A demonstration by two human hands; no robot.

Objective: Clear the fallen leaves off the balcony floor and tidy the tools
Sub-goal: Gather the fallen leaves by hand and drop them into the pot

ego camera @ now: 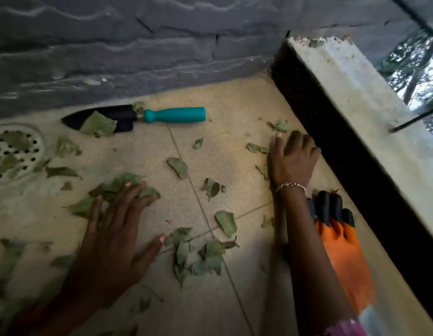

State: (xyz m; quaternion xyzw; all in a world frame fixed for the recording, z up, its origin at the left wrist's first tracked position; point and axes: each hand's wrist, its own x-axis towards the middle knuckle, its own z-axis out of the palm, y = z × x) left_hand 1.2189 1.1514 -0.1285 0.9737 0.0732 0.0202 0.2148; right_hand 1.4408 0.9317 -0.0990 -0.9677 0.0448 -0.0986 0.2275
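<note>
Several dry green leaves (pixel 177 166) lie scattered over the beige tiled floor (pixel 234 105). My left hand (pixel 116 229) is spread flat, its fingertips pressing on a small bunch of leaves (pixel 118 186); another clump (pixel 200 255) lies just right of its thumb. My right hand (pixel 295 158) rests flat on the floor beside the dark curb, fingers apart, with small leaves (pixel 279 127) just beyond its fingertips. A trowel (pixel 142 116) with a black blade and teal handle lies by the wall, a leaf on its blade. An orange and black garden glove (pixel 339 238) lies along the curb under my right forearm.
A round perforated drain cover (pixel 6 154) with leaves on it sits at the far left. A grey stone wall (pixel 137 44) closes the back. A raised concrete ledge with a dark face (pixel 356 122) runs along the right, with a railing above it.
</note>
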